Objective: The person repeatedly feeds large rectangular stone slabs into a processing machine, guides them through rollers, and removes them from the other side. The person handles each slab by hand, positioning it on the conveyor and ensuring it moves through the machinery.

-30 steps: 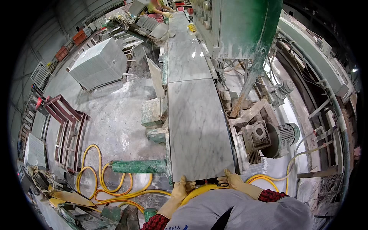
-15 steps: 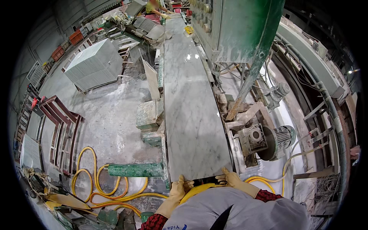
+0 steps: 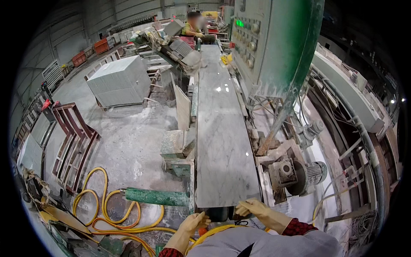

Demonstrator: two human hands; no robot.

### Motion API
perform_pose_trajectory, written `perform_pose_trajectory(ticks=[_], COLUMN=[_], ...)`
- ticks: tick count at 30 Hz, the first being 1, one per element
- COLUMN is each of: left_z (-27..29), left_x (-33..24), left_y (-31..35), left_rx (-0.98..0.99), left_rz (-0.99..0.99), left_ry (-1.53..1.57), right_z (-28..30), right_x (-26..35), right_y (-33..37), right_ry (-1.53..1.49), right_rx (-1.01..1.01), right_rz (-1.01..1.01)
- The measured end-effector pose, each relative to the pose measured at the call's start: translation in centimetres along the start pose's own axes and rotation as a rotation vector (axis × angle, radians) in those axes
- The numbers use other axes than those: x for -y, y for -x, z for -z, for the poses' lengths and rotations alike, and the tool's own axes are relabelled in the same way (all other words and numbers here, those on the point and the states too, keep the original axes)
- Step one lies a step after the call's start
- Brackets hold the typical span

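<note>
A long grey-veined marble slab (image 3: 227, 167) lies flat on the narrow conveyor, running away from me. My left hand (image 3: 195, 222), in a cream glove, is just off the slab's near left corner, its fingers loosely bent and empty. My right hand (image 3: 253, 209), gloved alike, hovers by the near right corner with fingers half curled; whether its fingertips touch the slab is unclear. Between the hands, the dark conveyor belt (image 3: 217, 213) shows past the slab's near edge. Farther along, another pale slab (image 3: 210, 73) lies on the same line.
To the right stand a green control cabinet (image 3: 278, 55) and a motor (image 3: 314, 173). At left are a green roller (image 3: 158, 196), a coiled yellow hose (image 3: 105, 184), a brown metal rack (image 3: 75, 141) and a stack of pale slabs (image 3: 120, 83). A co-worker (image 3: 191, 30) is at the far end.
Both hands have come away from gripping the slab's near edge. The slab has moved forward, baring some belt. My view has tilted up, showing more of the far end.
</note>
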State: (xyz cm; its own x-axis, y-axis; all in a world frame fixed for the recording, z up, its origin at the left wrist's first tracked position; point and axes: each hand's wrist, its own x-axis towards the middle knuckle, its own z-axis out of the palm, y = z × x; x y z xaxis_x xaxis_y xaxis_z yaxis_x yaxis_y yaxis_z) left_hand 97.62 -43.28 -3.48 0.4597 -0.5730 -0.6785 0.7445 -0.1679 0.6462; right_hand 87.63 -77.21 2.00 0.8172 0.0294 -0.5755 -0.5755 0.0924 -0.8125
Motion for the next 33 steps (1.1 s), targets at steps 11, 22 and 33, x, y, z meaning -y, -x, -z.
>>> perform_pose_trajectory(ticks=[11,22,33], left_z=[5.9,-2.3,-8.5], left_x=[9.0,10.1,27.7], left_y=[9.5,18.6,20.6], left_rx=[-0.457,-0.430,-0.925], left_rz=[-0.254,-0.401,-0.229], left_ry=[0.354,0.536,0.467], right_z=[-10.3,-8.8,-4.2], right_x=[3.7,4.6,2.5], right_y=[-10.7,-11.2,-14.8], right_ry=[1.217,1.317,1.364], right_rx=[-0.207,-0.140,-0.006], right_rz=[1.222,1.211,1.252])
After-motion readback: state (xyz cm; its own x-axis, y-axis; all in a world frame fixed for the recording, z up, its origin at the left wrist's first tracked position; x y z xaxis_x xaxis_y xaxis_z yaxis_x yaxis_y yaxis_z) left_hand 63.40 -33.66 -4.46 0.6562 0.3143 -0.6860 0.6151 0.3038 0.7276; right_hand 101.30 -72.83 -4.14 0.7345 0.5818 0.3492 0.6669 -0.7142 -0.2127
